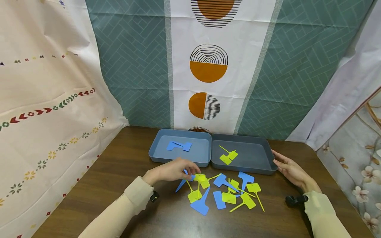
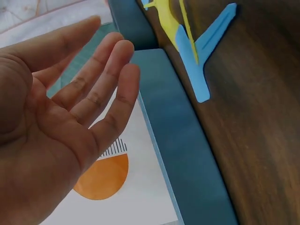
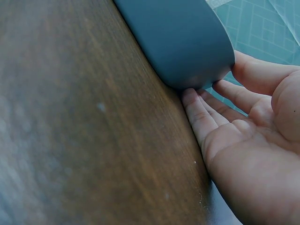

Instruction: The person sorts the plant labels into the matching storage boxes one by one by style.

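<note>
My left hand [image 1: 175,169] hovers over the left end of a loose spread of T-shaped plant tags, its fingers loosely bent. Nothing lies between its thumb and fingers in the left wrist view, where a blue plant tag [image 2: 193,75] shows beyond the fingertips. In the head view, a blue tag [image 1: 200,206] and a yellow tag [image 1: 194,195] lie just in front of that hand. My right hand [image 1: 293,171] touches the right end of the dark grey tray [image 1: 244,168]. In the right wrist view its mostly straight fingers [image 3: 199,110] meet the tray's lower corner, thumb against the side.
A blue-grey tray [image 1: 179,159] holding a few blue tags [image 1: 187,146] stands against the dark one, which holds yellow tags [image 1: 225,159]. More blue and yellow tags [image 1: 229,198] overlap on the brown table [image 1: 166,218]. A patterned curtain [image 1: 143,66] hangs behind.
</note>
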Demonstrator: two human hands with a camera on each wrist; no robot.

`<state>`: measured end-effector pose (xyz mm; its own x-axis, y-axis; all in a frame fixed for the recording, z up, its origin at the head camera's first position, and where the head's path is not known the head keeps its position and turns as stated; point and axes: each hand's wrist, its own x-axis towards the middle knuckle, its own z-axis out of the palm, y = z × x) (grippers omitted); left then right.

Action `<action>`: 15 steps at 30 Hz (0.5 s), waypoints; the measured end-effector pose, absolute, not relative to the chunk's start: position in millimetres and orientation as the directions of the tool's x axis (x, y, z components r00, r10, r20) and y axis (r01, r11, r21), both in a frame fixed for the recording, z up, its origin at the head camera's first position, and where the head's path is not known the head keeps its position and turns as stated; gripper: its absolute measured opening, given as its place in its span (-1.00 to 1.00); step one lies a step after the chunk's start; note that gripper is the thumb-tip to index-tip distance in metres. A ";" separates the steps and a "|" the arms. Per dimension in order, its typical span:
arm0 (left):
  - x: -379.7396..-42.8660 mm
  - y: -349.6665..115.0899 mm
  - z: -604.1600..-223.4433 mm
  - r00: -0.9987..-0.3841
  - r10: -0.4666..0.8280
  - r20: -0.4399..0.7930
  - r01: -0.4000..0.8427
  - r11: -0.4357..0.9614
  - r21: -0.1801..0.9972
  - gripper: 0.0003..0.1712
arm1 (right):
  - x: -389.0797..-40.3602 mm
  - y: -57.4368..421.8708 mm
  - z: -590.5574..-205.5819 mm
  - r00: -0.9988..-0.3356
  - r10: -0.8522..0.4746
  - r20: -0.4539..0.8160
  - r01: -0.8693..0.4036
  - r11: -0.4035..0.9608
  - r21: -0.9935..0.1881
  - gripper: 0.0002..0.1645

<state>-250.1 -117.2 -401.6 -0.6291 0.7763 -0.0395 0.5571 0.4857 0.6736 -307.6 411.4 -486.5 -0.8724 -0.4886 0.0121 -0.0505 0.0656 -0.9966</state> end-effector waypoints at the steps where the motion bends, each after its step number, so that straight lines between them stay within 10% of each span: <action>1: -248.8 -117.3 -402.8 -0.633 0.773 -0.046 0.556 0.496 0.667 -0.60 | -307.8 411.7 -486.4 -0.873 -0.487 0.009 -0.049 0.069 -0.996 -0.22; 15: -236.9 -117.4 -421.9 -0.636 0.767 -0.090 0.604 0.567 0.560 -0.53 | -307.1 412.1 -484.5 -0.876 -0.482 -0.016 -0.037 0.100 -0.994 -0.22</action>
<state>-236.9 -117.4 -421.9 -0.6356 0.7667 -0.0902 0.6044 0.5669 0.5597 -307.1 412.1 -484.5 -0.8760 -0.4820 -0.0161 -0.0369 0.1003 -0.9943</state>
